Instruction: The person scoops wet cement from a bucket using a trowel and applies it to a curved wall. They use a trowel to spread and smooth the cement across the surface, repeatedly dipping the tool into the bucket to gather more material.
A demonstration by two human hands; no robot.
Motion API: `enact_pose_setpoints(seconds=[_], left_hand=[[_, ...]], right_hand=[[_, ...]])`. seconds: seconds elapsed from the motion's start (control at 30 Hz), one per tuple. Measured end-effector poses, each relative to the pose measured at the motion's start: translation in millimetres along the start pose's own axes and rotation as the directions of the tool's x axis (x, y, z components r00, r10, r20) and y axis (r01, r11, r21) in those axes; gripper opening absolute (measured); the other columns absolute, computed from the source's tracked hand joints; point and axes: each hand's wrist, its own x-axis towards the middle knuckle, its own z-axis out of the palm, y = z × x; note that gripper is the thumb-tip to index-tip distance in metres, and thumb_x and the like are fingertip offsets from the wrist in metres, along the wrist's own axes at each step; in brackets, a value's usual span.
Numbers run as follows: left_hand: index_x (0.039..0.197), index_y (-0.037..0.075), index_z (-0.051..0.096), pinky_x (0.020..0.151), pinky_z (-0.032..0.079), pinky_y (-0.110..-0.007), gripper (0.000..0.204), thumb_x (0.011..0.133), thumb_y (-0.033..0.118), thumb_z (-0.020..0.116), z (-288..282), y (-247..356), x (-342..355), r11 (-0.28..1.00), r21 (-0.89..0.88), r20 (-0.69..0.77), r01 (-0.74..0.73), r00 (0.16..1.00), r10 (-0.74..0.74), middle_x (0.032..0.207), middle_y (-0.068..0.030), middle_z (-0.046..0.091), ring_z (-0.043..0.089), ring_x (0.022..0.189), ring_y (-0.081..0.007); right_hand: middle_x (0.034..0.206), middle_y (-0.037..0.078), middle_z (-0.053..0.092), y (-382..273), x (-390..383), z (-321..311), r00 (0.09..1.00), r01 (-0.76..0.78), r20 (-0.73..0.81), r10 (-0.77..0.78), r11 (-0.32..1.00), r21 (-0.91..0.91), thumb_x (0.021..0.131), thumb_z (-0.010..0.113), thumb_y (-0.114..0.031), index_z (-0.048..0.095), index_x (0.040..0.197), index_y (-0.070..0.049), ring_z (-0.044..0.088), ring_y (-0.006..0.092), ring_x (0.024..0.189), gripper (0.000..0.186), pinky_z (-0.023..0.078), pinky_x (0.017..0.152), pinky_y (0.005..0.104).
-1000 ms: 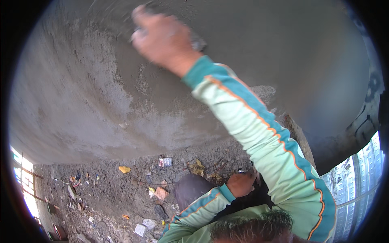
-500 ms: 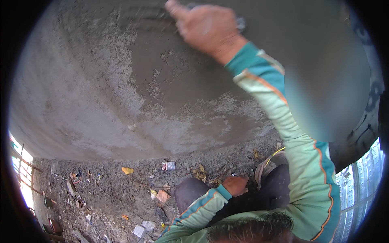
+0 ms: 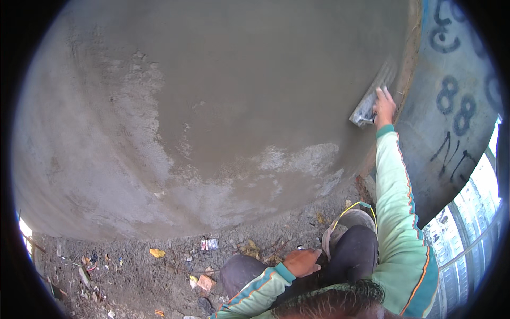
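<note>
Start at the left of the frame: pale, patchy wall, rough toward a ragged border with the smooth, darker wet plaster of the upper middle. Near that border, best to feather strokes lightly, without digging in. At lower left, littered ground with a yellow scrap. In the lower middle, left hand low between the knees, fingers loosely curled; cannot tell of anything held inside. Farther right, grey bucket with raised yellow handle, partly hidden behind a dark-trousered knee. At upper right of centre, right hand wrapped around the grip of a trowel, blade slanting across the plaster just beside the brownish wall edge. To do this stroke well, press evenly, lift the leading side slightly, and run alongside the edge without catching a corner. As for looks: long, flat, rectangular blade, metallic grey, smeared with dull mortar, brighter toward the lower end. At far right, beyond the edge, grey panel with dark painted marks, best left unsmeared
</note>
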Motion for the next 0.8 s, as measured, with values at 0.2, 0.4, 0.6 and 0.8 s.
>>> enact_pose_setpoints(seconds=[0.2, 0.4, 0.6, 0.8], left_hand=[[0.133, 0.001, 0.056, 0.093, 0.055, -0.053, 0.052, 0.093, 0.032, 0.070, 4, -3, 4, 1.000, 0.009, 0.048, -0.007, 0.999, 0.007, 0.119, -0.0231, 0.067, 0.067, 0.110, -0.0430], [0.127, 0.001, 0.058, 0.088, 0.056, -0.053, 0.050, 0.090, 0.032, 0.072, 16, -6, 0, 0.999, -0.034, -0.035, -0.038, 0.999, 0.036, 0.110, -0.0232, 0.070, 0.069, 0.104, -0.0438], [0.123, 0.001, 0.063, 0.091, 0.055, -0.054, 0.050, 0.087, 0.034, 0.074, 32, -5, 21, 0.999, -0.029, 0.029, 0.031, 0.999, -0.030, 0.113, -0.0242, 0.071, 0.069, 0.106, -0.0430], [0.123, 0.005, 0.067, 0.091, 0.056, -0.053, 0.045, 0.088, 0.034, 0.071, 26, -18, 13, 0.990, 0.048, 0.017, 0.135, 0.991, -0.136, 0.111, -0.0215, 0.073, 0.071, 0.107, -0.0401]], right_hand=[[0.080, 0.000, 0.057, -117, -60, 84, 0.880, 0.221, 0.378, -0.288, 0.952, 0.211, 0.095, 0.074, -0.026, 0.061, 0.143, -0.003, 0.050, 0.0095, 0.063, 0.055, 0.043, 0.057, 0.0254], [0.134, 0.024, 0.067, -128, -258, 208, 0.347, 0.834, 0.648, -0.678, 0.539, 0.118, 0.090, 0.070, -0.028, 0.068, 0.135, -0.010, 0.068, 0.0349, 0.120, 0.049, 0.053, 0.104, 0.0408], [0.066, 0.011, 0.066, 13, -428, 206, -0.025, 0.968, 0.926, -0.377, 0.223, 0.117, 0.096, 0.060, -0.023, 0.055, 0.146, -0.008, 0.069, 0.0297, 0.063, 0.053, 0.053, 0.056, 0.0466], [0.110, 0.019, 0.074, 96, -421, 133, -0.065, 0.900, 0.998, 0.019, 0.433, 0.051, 0.100, 0.057, -0.028, 0.065, 0.138, -0.010, 0.074, 0.0368, 0.095, 0.043, 0.058, 0.082, 0.0457]])
